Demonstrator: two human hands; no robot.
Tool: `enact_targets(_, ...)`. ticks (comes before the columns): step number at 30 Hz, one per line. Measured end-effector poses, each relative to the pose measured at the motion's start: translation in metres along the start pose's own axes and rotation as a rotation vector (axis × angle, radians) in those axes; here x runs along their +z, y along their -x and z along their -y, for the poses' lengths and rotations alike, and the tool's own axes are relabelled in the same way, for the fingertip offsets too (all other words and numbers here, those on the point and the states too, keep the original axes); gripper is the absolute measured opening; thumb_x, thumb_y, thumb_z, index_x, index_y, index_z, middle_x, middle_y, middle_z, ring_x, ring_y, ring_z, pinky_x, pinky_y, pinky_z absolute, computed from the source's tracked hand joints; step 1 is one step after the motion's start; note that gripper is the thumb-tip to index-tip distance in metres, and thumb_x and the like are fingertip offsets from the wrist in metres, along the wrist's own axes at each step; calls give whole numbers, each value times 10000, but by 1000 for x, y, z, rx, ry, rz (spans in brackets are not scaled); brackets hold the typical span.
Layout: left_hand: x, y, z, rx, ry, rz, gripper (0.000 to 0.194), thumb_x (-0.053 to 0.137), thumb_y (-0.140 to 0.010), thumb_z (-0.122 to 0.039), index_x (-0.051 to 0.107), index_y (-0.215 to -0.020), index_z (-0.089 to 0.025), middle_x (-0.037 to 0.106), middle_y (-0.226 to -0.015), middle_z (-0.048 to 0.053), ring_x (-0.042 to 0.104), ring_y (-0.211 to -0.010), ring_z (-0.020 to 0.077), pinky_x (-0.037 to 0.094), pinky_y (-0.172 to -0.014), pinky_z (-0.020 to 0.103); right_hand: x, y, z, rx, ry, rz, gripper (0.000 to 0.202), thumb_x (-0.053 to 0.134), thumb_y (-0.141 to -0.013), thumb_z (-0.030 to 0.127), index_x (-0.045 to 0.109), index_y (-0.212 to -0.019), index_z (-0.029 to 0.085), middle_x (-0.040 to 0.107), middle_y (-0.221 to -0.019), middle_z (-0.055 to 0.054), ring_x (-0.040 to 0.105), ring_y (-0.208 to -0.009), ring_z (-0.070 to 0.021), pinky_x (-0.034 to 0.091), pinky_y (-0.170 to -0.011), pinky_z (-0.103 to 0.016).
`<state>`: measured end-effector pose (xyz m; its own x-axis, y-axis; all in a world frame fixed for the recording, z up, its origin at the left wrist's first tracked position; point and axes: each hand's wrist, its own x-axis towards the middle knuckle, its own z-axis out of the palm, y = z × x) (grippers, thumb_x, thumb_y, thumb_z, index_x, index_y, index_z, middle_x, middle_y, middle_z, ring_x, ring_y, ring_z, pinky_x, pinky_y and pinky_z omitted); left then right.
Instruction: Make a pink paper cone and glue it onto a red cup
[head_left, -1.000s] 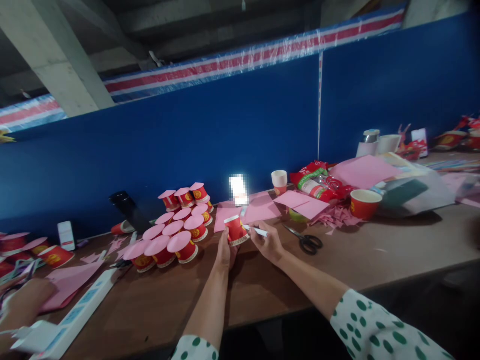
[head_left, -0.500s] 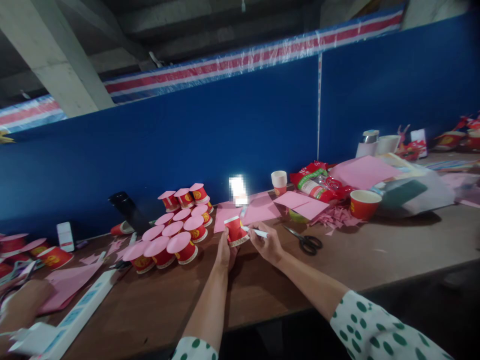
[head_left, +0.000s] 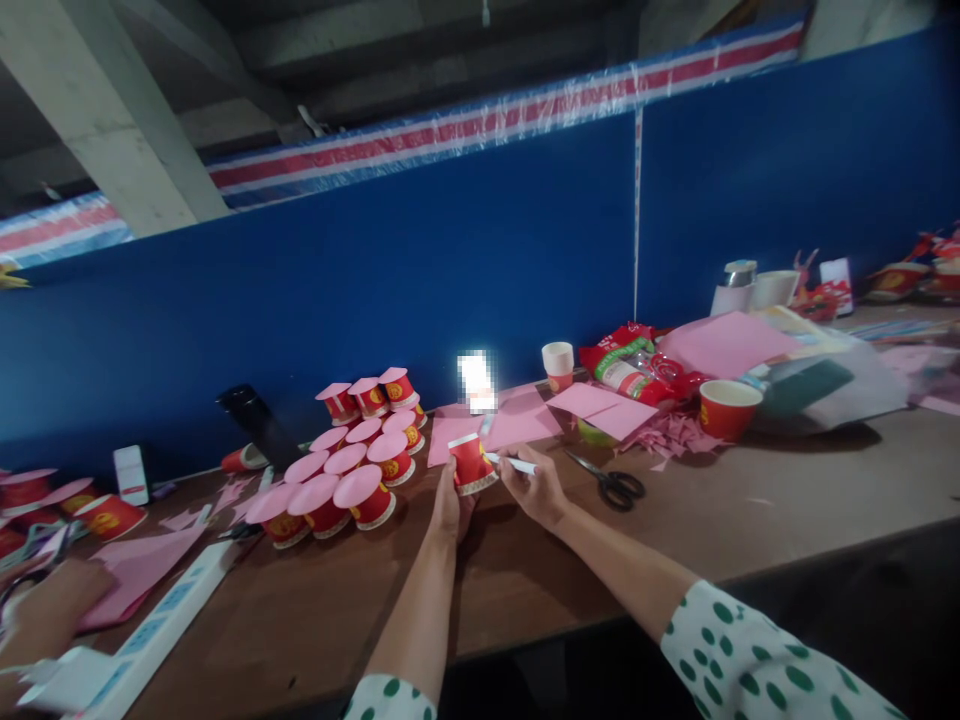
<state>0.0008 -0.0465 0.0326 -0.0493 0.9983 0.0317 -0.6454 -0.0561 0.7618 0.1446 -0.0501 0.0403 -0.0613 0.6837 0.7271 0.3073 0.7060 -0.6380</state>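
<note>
A red paper cup (head_left: 469, 466) sits upside down in my left hand (head_left: 450, 505), whose fingers wrap round its left side and underneath. My right hand (head_left: 536, 488) grips a white marker pen (head_left: 517, 464), its tip at the right side of the cup by the yellow print. To the left stand several red cups topped with pink paper discs (head_left: 358, 484), in rows. Black-handled scissors (head_left: 616, 488) lie just right of my right hand. Behind the cup are pink paper sheets (head_left: 525, 414) and a bright, blurred-out upright phone-like thing (head_left: 477, 380).
A white power strip (head_left: 161, 625) runs along the left, beside a co-worker's hand (head_left: 56, 605) with scissors over pink paper. A black bottle (head_left: 255, 425) stands behind the cups. Paper scraps (head_left: 679, 437), an open red cup (head_left: 729, 410) and a plastic bag (head_left: 847, 385) lie right.
Both my hands keep almost the same pose, with the cup and the pen barely shifted. At the left edge, the co-worker's hand has moved slightly.
</note>
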Motion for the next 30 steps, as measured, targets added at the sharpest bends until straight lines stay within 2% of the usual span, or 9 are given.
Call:
enact_targets(7, -5, -4, 3, -6, 16, -75, 292, 570, -766, -358, 599, -990, -173, 680, -948, 53, 614, -948, 193, 471, -858, 326, 1, 2, 1, -36, -41, -25, 136, 457, -840, 252, 562, -875, 174, 615, -747, -32, 570, -629, -122, 454, -586, -207)
enact_targets(14, -3, -5, 3, 4, -1, -113, 292, 574, -767, -362, 595, -971, -155, 664, -972, 83, 594, -976, 186, 445, -879, 294, 0, 2, 4, -126, 5, 26, 147, 449, -845, 257, 572, -883, 184, 618, -778, -46, 585, -683, -140, 460, -646, -232)
enact_targets(19, -1, -4, 3, 0, 5, -84, 256, 560, -773, -304, 596, -959, -133, 668, -939, 83, 608, -938, 184, 445, -873, 311, 1, 2, 3, -151, 15, 38, 148, 450, -844, 227, 580, -898, 182, 627, -792, -47, 593, -700, -140, 461, -685, -239)
enact_targets(30, -7, -4, 5, 34, -26, -15, 266, 619, -730, -334, 589, -912, -141, 664, -933, 75, 611, -932, 198, 451, -858, 342, 3, 3, -1, -244, 47, 86, 198, 444, -850, 216, 589, -983, 194, 653, -898, -73, 617, -825, -168, 485, -767, -280)
